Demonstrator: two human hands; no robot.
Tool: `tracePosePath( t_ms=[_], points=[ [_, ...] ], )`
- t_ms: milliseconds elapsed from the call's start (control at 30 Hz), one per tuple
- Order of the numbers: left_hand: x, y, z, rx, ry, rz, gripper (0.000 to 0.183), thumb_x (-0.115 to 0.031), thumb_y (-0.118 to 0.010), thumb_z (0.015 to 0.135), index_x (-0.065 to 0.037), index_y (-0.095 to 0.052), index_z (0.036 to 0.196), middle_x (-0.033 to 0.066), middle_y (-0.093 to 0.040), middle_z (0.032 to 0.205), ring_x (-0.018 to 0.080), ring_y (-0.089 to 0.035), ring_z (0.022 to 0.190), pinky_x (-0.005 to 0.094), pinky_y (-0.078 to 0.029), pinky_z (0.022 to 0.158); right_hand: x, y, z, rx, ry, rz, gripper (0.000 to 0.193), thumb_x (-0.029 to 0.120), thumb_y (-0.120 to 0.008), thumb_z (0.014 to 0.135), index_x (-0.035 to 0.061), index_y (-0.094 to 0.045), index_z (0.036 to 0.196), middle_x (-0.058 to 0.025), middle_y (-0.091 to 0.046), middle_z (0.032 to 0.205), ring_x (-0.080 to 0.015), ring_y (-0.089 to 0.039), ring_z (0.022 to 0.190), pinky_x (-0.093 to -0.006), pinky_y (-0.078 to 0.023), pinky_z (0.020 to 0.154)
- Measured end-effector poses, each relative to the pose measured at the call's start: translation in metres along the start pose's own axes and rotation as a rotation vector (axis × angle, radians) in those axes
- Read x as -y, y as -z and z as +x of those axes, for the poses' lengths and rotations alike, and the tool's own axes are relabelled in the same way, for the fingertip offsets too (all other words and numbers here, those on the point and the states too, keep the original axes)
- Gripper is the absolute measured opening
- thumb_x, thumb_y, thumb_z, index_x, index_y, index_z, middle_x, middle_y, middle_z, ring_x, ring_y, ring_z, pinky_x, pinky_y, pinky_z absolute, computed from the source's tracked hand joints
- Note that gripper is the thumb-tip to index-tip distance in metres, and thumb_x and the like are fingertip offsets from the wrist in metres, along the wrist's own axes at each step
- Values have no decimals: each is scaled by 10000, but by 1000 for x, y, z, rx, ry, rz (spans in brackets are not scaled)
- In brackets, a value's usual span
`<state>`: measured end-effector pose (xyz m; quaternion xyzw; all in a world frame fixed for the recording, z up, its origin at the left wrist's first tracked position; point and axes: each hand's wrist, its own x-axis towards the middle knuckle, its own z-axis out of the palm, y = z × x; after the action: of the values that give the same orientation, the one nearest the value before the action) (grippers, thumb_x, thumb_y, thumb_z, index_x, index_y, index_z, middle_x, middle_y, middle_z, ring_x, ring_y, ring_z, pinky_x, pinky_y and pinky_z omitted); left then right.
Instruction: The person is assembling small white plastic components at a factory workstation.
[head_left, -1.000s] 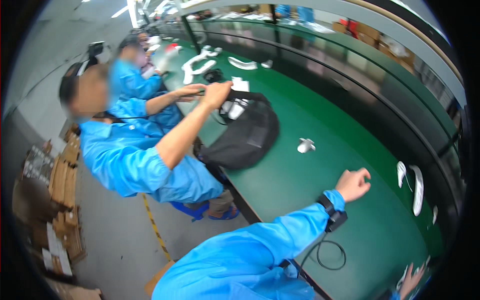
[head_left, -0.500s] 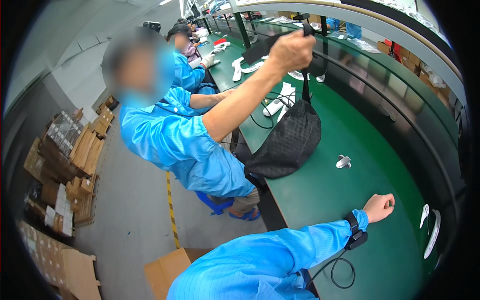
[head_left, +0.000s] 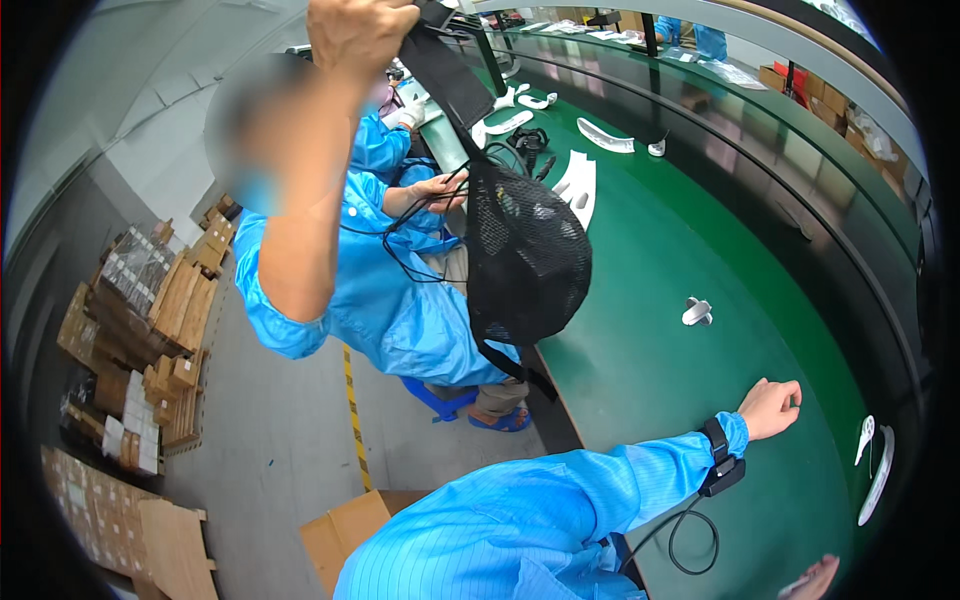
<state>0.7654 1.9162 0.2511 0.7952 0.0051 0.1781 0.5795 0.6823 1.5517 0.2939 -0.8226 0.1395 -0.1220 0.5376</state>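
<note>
Green bench [head_left: 640,350], left hand [head_left: 770,408] resting, co-worker's mesh bag [head_left: 525,255] alongside

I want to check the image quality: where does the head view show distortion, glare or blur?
Head view: the fisheye lens bends the edges of the green table and leaves a black rim; pale reflections streak its far part. Head view: the black mesh bag looks sharp, the co-worker's raised hand is slightly smeared, and the left hand is clear.
</note>
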Motion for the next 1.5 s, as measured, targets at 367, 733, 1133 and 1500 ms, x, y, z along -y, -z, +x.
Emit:
tracePosePath(
  t_ms=[367, 733, 1133, 1500],
  points=[
    [1, -3, -1, -34, -44, 100, 36, -115, -608, 712, -90, -587, 728, 34, -578, 556, 234, -554, 594, 363, -369, 687, -20, -117, -9, 366, 161, 302, 306, 281, -418, 1000, 45, -489, 819, 31, -338, 691, -55, -305, 623, -214, -227, 549],
    [4, -10, -3, -16, -32, 124, 20, -121, -611, 696, -103, -603, 691, 14, -583, 548, 214, -558, 638, 351, -370, 722, -22, -112, -1, 543, 170, 100, 206, 200, -493, 972, 31, -551, 870, 40, -389, 697, -35, -335, 621, -208, -245, 532],
    [1, -11, -1, 69, 5, 94, 26, -125, -611, 700, -110, -607, 680, 5, -578, 529, 203, -558, 628, 338, -358, 747, -13, -111, -1, 510, 145, 32, 214, 217, -487, 976, 36, -591, 929, 45, -409, 677, -19, -339, 584, -195, -233, 492],
    [5, -13, -3, 52, -15, 127, 43, -144, -623, 697, -110, -614, 673, -4, -583, 525, 195, -553, 656, 343, -353, 735, -18, -114, -1, 512, 147, 12, 212, 230, -486, 976, 54, -587, 914, 47, -425, 688, -10, -352, 584, -184, -239, 476]
  ],
)
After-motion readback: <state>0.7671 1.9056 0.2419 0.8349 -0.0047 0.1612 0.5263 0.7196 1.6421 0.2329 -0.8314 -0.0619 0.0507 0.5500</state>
